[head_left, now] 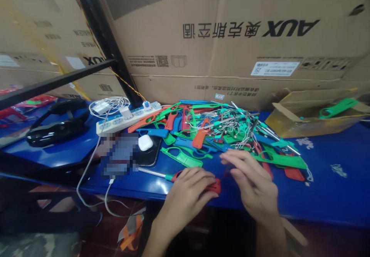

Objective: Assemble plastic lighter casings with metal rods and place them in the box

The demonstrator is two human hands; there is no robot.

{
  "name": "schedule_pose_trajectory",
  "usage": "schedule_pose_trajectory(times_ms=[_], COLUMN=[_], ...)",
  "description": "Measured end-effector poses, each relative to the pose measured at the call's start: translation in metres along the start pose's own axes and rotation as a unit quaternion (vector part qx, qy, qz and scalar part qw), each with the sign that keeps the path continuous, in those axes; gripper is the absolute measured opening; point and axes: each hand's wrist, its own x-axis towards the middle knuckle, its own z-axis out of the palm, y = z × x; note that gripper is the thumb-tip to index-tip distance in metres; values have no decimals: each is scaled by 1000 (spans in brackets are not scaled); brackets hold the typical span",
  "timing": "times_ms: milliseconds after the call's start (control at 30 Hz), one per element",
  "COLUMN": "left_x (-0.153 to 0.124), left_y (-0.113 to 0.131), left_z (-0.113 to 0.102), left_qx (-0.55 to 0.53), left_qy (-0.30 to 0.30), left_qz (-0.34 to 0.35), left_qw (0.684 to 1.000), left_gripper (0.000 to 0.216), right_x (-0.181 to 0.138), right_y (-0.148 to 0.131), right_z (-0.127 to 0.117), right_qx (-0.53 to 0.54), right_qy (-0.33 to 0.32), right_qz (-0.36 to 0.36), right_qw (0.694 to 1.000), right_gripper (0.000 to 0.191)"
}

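Note:
My left hand is wrapped around a red stick lighter, whose thin metal tube points left over the table. Most of its body is hidden under my fingers. Just right of it, my right hand hovers at the front of the pile, fingers bent and the thumb a little apart; I make out nothing between them. Beyond both hands lies a heap of lighter parts: green handle shells, an orange shell, blue and red ones, and a cluster of metal tubes with teal ends and white wires.
A phone on a cable, a dark phone with a white earbud case, and a power strip lie left. A black headset sits farther left. An opened carton stands right. Large cardboard boxes form the back.

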Motion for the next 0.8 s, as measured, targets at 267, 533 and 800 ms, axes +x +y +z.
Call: schedule_pose_trajectory(times_ms=[267,533,800], left_x=[1,2,2], left_y=[1,1,1], left_z=[-1,-1,-1], left_qx=[4,19,16], left_qy=[-6,-1,-3], left_qz=[-4,1,-3], left_qw=[1000,1000,1000], left_gripper=[21,20,19], right_x=[4,-1,0], right_y=[7,9,12], right_z=[6,2,1], right_qx=[42,87,40], right_qy=[110,54,68], right_qz=[8,68,20], right_qw=[993,992,997], right_gripper=[38,39,28])
